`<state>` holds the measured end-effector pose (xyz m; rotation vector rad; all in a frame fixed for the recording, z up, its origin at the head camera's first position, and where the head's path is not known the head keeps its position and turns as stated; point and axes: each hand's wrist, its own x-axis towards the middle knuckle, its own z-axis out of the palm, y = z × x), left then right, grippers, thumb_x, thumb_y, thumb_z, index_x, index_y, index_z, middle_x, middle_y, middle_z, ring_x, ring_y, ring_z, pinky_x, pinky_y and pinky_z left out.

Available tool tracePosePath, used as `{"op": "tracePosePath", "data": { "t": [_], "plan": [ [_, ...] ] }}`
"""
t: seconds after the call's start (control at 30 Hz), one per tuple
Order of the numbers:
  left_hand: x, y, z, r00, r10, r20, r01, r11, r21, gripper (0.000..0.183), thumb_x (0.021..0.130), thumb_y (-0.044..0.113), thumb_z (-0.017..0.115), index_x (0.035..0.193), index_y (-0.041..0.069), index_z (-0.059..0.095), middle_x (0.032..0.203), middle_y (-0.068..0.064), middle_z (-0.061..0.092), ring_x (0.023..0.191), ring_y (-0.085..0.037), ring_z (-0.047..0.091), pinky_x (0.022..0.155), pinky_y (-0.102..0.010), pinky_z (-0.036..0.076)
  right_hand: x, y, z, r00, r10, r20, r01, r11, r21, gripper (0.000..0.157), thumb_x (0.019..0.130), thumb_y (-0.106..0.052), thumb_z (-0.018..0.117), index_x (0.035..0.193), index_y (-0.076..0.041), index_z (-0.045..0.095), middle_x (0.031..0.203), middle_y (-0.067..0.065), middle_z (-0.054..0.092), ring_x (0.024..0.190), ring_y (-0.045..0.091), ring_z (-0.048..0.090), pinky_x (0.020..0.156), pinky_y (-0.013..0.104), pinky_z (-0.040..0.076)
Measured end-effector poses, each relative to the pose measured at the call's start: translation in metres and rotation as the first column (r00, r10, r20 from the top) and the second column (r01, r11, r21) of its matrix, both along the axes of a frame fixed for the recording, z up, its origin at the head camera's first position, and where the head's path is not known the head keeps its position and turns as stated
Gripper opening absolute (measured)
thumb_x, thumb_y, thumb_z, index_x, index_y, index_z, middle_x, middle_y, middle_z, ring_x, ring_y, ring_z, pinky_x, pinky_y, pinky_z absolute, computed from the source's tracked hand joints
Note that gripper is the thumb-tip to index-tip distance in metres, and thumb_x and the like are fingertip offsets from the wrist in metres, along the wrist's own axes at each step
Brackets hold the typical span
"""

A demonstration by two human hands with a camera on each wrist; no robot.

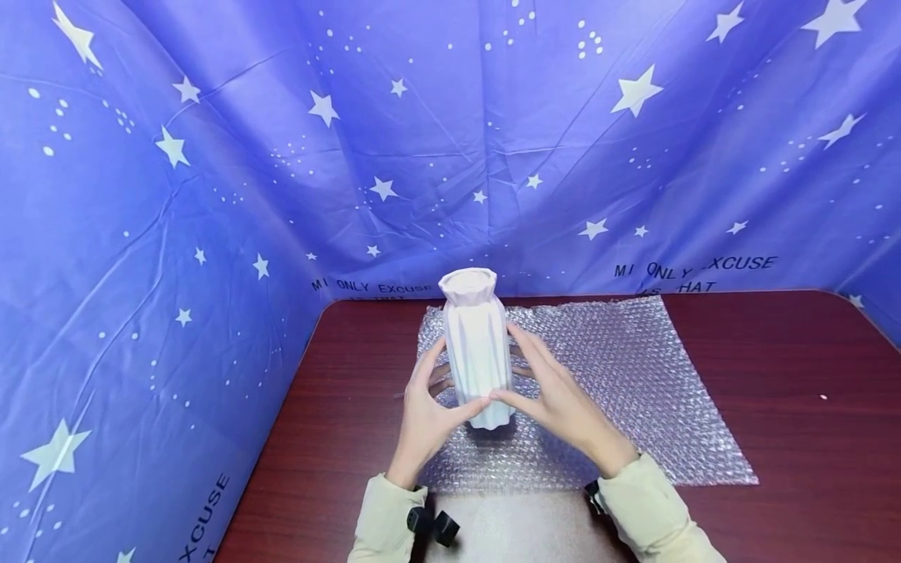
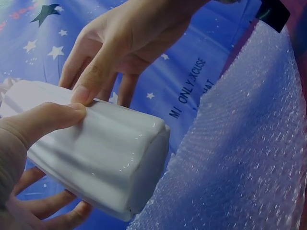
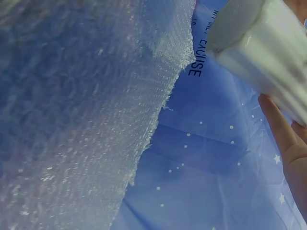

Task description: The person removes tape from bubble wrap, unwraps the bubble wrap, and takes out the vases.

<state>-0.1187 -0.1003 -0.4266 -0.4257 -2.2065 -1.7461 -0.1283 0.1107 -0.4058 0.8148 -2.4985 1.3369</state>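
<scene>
A white fluted vase [image 1: 482,356] is held upright between both hands, its open mouth at the top. My left hand [image 1: 428,414] grips its left side, thumb across the front. From the right side my right hand [image 1: 563,399] holds it too, the two thumb tips close together low on the vase. Beneath is a sheet of bubble wrap [image 1: 612,375]. In the left wrist view the flat base of the vase [image 2: 151,170] shows, raised off the wrap. The right wrist view catches the vase [image 3: 273,52] only in part.
The bubble wrap lies flat on a dark red wooden table [image 1: 795,375]. A blue star-printed cloth [image 1: 436,141] hangs behind and along the left side. A small white speck [image 1: 823,397] lies on the table at the right.
</scene>
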Motion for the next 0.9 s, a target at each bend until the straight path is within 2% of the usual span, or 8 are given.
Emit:
{"op": "tracePosePath", "data": {
  "t": [0.2, 0.3, 0.4, 0.53, 0.7, 0.9],
  "plan": [
    [-0.002, -0.007, 0.000, 0.999, 0.018, -0.029, -0.018, 0.999, 0.029, 0.095, 0.069, 0.011, 0.091, 0.150, 0.018, 0.043, 0.135, -0.011, 0.053, 0.117, -0.028, 0.063, 0.092, -0.037, 0.056, -0.006, -0.009, 0.003, 0.998, 0.006, -0.056, -0.004, 0.999, 0.034, 0.101, 0.083, -0.032, 0.079, 0.160, -0.022, 0.014, 0.160, 0.011, 0.030, 0.140, 0.032, 0.041, 0.107, 0.049, 0.044],
    [-0.003, -0.011, 0.000, 0.999, 0.033, -0.043, -0.032, 0.999, 0.027, 0.096, 0.067, 0.007, 0.091, 0.150, 0.017, 0.043, 0.133, -0.011, 0.054, 0.116, -0.028, 0.063, 0.092, -0.040, 0.056, -0.007, -0.014, 0.005, 0.999, 0.016, -0.050, -0.015, 0.999, 0.034, 0.099, 0.084, -0.032, 0.078, 0.160, -0.021, 0.015, 0.159, 0.012, 0.031, 0.140, 0.032, 0.042, 0.107, 0.049, 0.043],
    [-0.003, -0.014, 0.002, 0.997, 0.056, -0.060, -0.054, 0.998, 0.023, 0.097, 0.065, 0.000, 0.091, 0.149, 0.011, 0.044, 0.132, -0.014, 0.055, 0.114, -0.031, 0.064, 0.090, -0.044, 0.057, -0.008, -0.019, 0.006, 0.999, 0.028, -0.031, -0.027, 0.999, 0.031, 0.099, 0.085, -0.032, 0.077, 0.160, -0.021, 0.015, 0.160, 0.010, 0.030, 0.141, 0.031, 0.041, 0.110, 0.049, 0.040],
    [0.001, -0.018, 0.014, 0.995, 0.067, -0.069, -0.065, 0.997, 0.029, 0.096, 0.064, -0.006, 0.089, 0.148, 0.002, 0.043, 0.130, -0.019, 0.054, 0.114, -0.035, 0.063, 0.091, -0.045, 0.056, -0.012, -0.027, 0.005, 0.998, 0.062, -0.014, -0.062, 0.998, -0.002, 0.099, 0.085, -0.028, 0.077, 0.160, -0.021, 0.014, 0.159, 0.009, 0.030, 0.140, 0.029, 0.042, 0.109, 0.046, 0.041],
    [0.008, -0.026, 0.031, 0.994, 0.070, -0.080, -0.068, 0.997, 0.019, 0.090, 0.066, -0.006, 0.087, 0.146, 0.000, 0.045, 0.127, -0.017, 0.054, 0.113, -0.035, 0.063, 0.089, -0.040, 0.057, -0.015, -0.037, 0.006, 0.996, 0.090, -0.015, -0.090, 0.996, -0.016, 0.098, 0.086, -0.026, 0.077, 0.160, -0.021, 0.013, 0.158, 0.009, 0.031, 0.138, 0.028, 0.045, 0.107, 0.044, 0.044],
    [0.007, -0.032, 0.033, 0.994, 0.085, -0.072, -0.084, 0.996, 0.013, 0.088, 0.066, -0.006, 0.088, 0.144, 0.001, 0.047, 0.126, -0.015, 0.054, 0.113, -0.035, 0.064, 0.083, -0.045, 0.058, -0.019, -0.046, 0.005, 0.996, 0.091, -0.014, -0.091, 0.996, 0.014, 0.096, 0.089, -0.028, 0.074, 0.160, -0.022, 0.010, 0.158, 0.008, 0.029, 0.136, 0.026, 0.047, 0.108, 0.040, 0.044]
  ]
}}
